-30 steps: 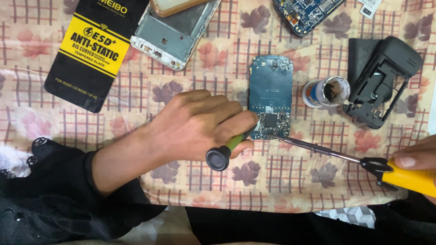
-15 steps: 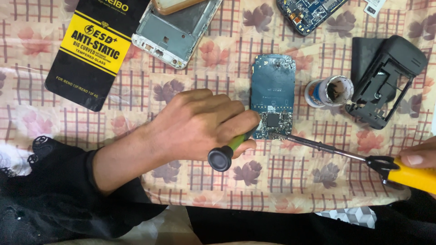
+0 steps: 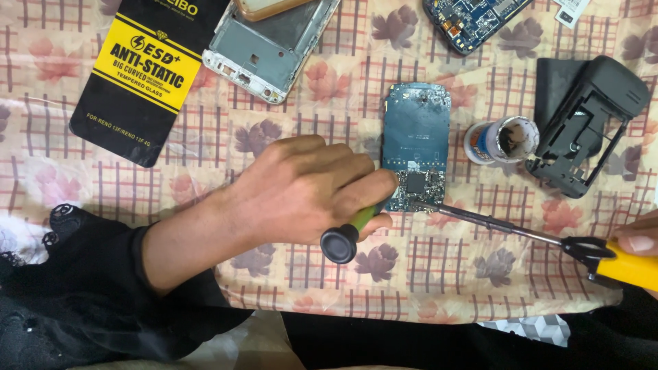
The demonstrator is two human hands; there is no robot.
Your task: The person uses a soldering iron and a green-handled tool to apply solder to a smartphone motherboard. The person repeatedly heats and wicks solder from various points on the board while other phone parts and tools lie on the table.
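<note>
left hand grips one green-handled tool | right hand grips one soldering iron | two circuit boards: one worked, one aside

The tablecloth is cream and peach, crossed by dark red checks and scattered with brown-purple leaves. At its middle lies a teal-blue circuit board, with silver and black parts at its near end. Left of the board, the left hand grips a tool with a green shaft and a black round cap. Right of the board, a soldering iron has a grey metal rod, black collar and yellow handle. Far left of the board lies a black packet with a yellow panel.
</note>
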